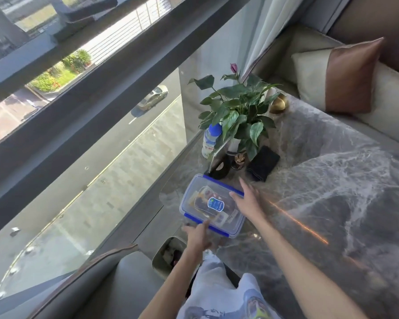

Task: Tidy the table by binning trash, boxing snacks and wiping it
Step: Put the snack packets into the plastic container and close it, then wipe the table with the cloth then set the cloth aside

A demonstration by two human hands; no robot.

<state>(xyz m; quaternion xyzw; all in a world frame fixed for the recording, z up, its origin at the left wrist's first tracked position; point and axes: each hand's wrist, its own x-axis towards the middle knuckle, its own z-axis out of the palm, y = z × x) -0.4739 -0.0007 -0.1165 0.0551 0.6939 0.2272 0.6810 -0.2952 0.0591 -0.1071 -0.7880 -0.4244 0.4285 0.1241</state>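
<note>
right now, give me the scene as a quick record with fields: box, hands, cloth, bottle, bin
snack box: clear, blue-clipped lid on, packets inside, on the marble table
left hand: touches the box's near edge; blurred, grip unclear
right hand: fingers spread, on the box's far right edge
black cloth: folded, on the table by the potted plant
water bottle: upright, blue cap, left of the plant
bin: below the table edge, beside the left arm, something inside
</note>
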